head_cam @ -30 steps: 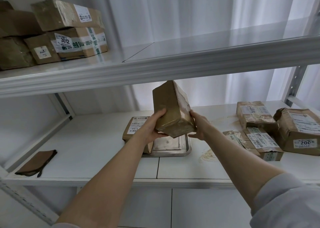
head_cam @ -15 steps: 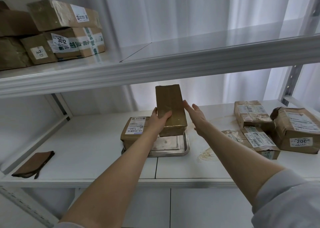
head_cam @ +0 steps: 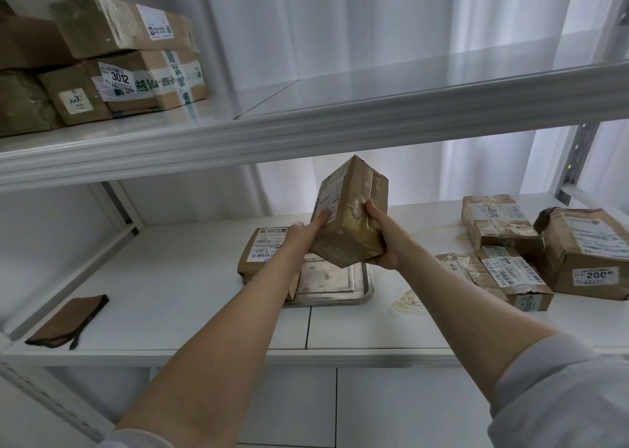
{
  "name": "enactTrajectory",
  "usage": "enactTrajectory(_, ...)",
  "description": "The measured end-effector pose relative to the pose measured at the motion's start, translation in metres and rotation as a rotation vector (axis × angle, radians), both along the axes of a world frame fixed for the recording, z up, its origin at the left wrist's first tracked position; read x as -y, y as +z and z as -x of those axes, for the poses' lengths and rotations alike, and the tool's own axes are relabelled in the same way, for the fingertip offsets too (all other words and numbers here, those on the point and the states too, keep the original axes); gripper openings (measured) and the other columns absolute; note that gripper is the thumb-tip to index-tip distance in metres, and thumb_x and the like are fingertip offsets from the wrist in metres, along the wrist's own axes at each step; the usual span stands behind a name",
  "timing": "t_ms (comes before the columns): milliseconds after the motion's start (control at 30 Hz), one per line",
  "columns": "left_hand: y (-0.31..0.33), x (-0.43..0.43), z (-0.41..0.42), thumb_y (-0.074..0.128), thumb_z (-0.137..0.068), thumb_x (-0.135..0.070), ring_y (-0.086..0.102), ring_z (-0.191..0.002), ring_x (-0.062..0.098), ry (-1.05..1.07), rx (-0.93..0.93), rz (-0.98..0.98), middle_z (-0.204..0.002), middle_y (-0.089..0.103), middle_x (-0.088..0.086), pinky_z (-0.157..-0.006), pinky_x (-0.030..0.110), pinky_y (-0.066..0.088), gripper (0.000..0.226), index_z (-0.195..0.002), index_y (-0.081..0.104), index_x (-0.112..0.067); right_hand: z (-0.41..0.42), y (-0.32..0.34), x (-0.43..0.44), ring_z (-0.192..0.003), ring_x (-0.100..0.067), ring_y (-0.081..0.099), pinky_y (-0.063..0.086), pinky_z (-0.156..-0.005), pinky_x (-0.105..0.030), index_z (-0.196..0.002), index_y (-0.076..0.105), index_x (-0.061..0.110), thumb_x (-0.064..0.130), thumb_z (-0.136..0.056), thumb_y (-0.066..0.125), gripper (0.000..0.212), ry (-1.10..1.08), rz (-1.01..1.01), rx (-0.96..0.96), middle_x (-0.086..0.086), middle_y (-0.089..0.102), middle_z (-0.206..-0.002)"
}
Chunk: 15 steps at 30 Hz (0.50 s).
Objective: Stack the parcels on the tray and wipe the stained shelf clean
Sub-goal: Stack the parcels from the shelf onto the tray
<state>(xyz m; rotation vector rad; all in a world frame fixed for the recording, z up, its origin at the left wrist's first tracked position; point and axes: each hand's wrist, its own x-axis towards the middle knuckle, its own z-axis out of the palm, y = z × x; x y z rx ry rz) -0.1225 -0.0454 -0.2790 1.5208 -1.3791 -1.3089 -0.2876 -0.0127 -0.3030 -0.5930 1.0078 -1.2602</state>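
Note:
Both hands hold a brown taped parcel (head_cam: 350,216) tilted in the air above the metal tray (head_cam: 340,287). My left hand (head_cam: 303,234) grips its left face with the thumb on the label. From below and the right, my right hand (head_cam: 384,240) grips the parcel. A flat labelled parcel (head_cam: 263,250) lies on the tray's left part, partly behind my left forearm. Several more parcels (head_cam: 510,260) lie on the right of the middle shelf (head_cam: 170,277). A pale stain (head_cam: 408,303) marks the shelf just right of the tray.
A brown cloth (head_cam: 68,321) lies at the shelf's front left. The upper shelf (head_cam: 306,120) hangs just above the held parcel and carries several boxes (head_cam: 112,62) at its left. A metal upright (head_cam: 575,154) stands at the right.
The parcel has been turned in the air, so its label now faces left. My right hand, which had let go half a second ago, grips the parcel again.

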Motion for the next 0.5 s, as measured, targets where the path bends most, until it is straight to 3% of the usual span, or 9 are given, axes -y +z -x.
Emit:
enactTrajectory(100,0.002,-0.004,0.0,0.067,-0.077,-0.056,0.058,-0.102,0.025,0.021,-0.129,-0.033,-0.121,0.061,0.01,-0.085,0.039,0.053,0.073,-0.128,0.052,-0.006,-0.007,0.005,0.003,-0.099,-0.03,0.069,0.058,-0.076,-0.045,-0.132,0.052,0.021,0.07,-0.049,0.079,0.101,-0.064,-0.056,-0.111,-0.01,0.068,-0.117)
enactTrajectory(133,0.003,-0.004,0.0,0.069,-0.079,-0.05,0.059,-0.099,0.024,0.032,-0.158,-0.002,-0.12,0.061,0.01,-0.08,0.036,0.055,0.07,-0.129,0.051,-0.006,-0.008,0.007,0.004,-0.102,-0.03,0.067,0.058,-0.075,-0.042,-0.138,0.045,0.02,0.07,-0.054,0.077,0.102,-0.11,-0.073,-0.168,-0.01,0.064,-0.123)
enactTrajectory(200,0.003,-0.004,-0.001,0.072,-0.08,-0.04,0.061,-0.098,0.023,0.04,-0.181,0.053,-0.121,0.061,0.01,-0.075,0.033,0.056,0.068,-0.133,0.046,-0.008,-0.007,0.007,0.005,-0.116,-0.032,0.058,0.055,-0.082,-0.041,-0.146,0.032,0.017,0.061,-0.077,0.065,0.088,-0.241,-0.077,-0.341,-0.01,0.051,-0.137)
enactTrajectory(267,0.004,-0.003,-0.002,0.074,-0.079,-0.035,0.062,-0.101,0.023,0.05,-0.163,0.091,-0.125,0.06,0.01,-0.081,0.034,0.056,0.07,-0.137,0.043,-0.01,-0.006,0.004,0.009,-0.121,-0.031,0.051,0.047,-0.093,-0.044,-0.144,0.034,0.015,0.049,-0.089,0.059,0.069,-0.343,-0.061,-0.461,-0.01,0.048,-0.14)
enactTrajectory(367,0.003,0.0,-0.004,0.071,-0.083,-0.031,0.061,-0.108,0.025,0.032,-0.061,0.168,-0.127,0.059,0.01,-0.093,0.039,0.053,0.063,-0.136,0.047,-0.009,-0.009,0.0,0.014,-0.1,-0.023,0.052,0.045,-0.085,-0.038,-0.131,0.054,0.011,0.034,-0.099,0.049,0.039,-0.376,-0.072,-0.556,-0.008,0.06,-0.124)
enactTrajectory(433,0.003,0.001,-0.005,0.067,-0.086,-0.031,0.06,-0.11,0.026,0.029,-0.004,0.199,-0.128,0.059,0.009,-0.094,0.04,0.053,0.057,-0.135,0.049,-0.009,-0.013,-0.002,0.014,-0.092,-0.023,0.05,0.045,-0.084,-0.037,-0.125,0.059,0.007,0.036,-0.102,0.041,0.041,-0.343,-0.109,-0.556,-0.01,0.06,-0.107)
enactTrajectory(500,0.0,0.003,-0.007,0.063,-0.09,-0.029,0.06,-0.11,0.025,0.04,0.079,0.235,-0.127,0.06,0.008,-0.093,0.04,0.053,0.049,-0.133,0.051,-0.01,-0.02,-0.002,0.014,-0.095,-0.026,0.054,0.049,-0.091,-0.038,-0.117,0.06,0.004,0.053,-0.099,0.036,0.057,-0.28,-0.117,-0.503,-0.01,0.06,-0.102)
